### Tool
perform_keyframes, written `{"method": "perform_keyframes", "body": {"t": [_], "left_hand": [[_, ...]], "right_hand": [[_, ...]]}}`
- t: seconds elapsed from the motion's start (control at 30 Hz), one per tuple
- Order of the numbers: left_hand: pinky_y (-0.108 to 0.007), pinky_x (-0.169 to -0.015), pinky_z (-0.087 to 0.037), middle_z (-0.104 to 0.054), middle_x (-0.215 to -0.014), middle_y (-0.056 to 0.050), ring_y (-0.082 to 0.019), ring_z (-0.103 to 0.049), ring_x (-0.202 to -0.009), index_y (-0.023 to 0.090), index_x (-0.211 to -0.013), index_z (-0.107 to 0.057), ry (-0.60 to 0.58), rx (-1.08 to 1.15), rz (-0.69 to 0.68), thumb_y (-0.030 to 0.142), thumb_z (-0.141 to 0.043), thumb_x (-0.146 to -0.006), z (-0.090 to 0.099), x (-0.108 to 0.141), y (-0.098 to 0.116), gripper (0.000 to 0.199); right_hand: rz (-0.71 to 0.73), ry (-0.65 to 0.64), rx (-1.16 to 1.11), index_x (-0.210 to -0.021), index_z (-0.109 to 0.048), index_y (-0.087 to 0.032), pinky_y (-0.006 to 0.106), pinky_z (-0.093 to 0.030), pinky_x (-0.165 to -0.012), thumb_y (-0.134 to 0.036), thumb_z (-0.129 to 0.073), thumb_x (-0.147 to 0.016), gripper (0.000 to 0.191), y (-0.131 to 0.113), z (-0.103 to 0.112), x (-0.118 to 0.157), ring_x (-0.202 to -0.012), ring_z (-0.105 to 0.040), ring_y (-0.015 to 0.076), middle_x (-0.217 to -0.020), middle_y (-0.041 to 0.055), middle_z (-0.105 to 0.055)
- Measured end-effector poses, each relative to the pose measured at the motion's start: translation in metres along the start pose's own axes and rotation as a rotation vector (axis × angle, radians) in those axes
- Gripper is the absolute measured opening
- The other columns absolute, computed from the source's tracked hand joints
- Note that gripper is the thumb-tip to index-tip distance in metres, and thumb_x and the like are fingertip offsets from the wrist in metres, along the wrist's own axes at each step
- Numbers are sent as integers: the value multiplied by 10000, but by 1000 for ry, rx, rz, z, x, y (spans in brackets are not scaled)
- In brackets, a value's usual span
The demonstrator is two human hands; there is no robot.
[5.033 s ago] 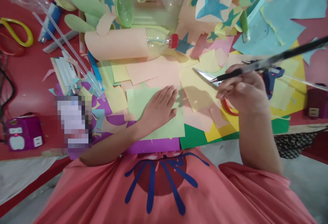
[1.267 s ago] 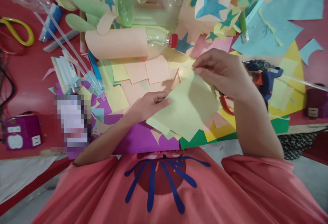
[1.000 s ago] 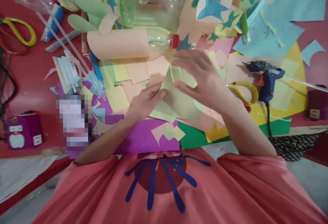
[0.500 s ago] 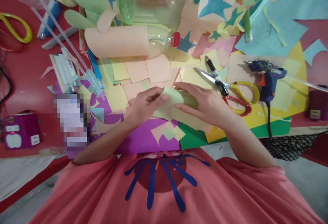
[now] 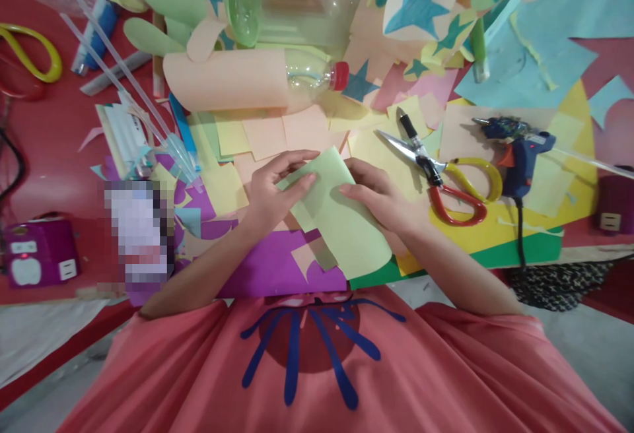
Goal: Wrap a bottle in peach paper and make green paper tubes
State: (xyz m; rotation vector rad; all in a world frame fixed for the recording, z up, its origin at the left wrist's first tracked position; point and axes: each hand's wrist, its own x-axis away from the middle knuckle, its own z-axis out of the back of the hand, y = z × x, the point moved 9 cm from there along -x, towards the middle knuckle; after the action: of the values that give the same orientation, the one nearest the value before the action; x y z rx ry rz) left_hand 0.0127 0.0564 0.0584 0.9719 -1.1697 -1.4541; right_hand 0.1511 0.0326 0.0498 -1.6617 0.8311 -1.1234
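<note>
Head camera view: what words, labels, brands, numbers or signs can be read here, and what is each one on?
No words or numbers are readable.
Purple box at the left edge: white apple-shaped sign, no letters legible.
Glue gun: pale label, too small to read.
Bundle of white sticks: dark marks, too small to read.
Pixelated patch: unreadable.
Held green paper: no writing shows.

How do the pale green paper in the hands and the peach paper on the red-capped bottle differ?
The pale green paper is held by the left hand and right hand; no hand touches the peach paper. The pale green paper is loosely bent; the peach paper curves around the red-capped bottle like a sleeve. The pale green paper slants; the peach paper runs roughly level. Neither lies flat.
</note>
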Motion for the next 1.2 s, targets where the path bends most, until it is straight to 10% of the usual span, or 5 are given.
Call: {"method": "perform_keyframes", "body": {"t": [0.3,1.2], "left_hand": [[-269,-847,-550,-746,-1001,-48,-154,-682,-916,170,-988,-730,-14,-76,13,297,-678,-769,6,-8,1,259],[-287,-884,-569,-768,-975,-31,-180,-715,-936,206,-956,-759,-3,-119,16,296,-700,-774,4,-7,-4,211]], "right_hand": [[72,230,-86,-702,-507,-204,214,-356,-490,-508,-744,-701,385,1,8,-23,-538,-434,68,-612,-61,-475],[53,254,-274,-681,-563,-181,218,-321,-523,-410,-749,-724,298,22,18,-25,-548,-434,56,-601,-55,-500]]}}
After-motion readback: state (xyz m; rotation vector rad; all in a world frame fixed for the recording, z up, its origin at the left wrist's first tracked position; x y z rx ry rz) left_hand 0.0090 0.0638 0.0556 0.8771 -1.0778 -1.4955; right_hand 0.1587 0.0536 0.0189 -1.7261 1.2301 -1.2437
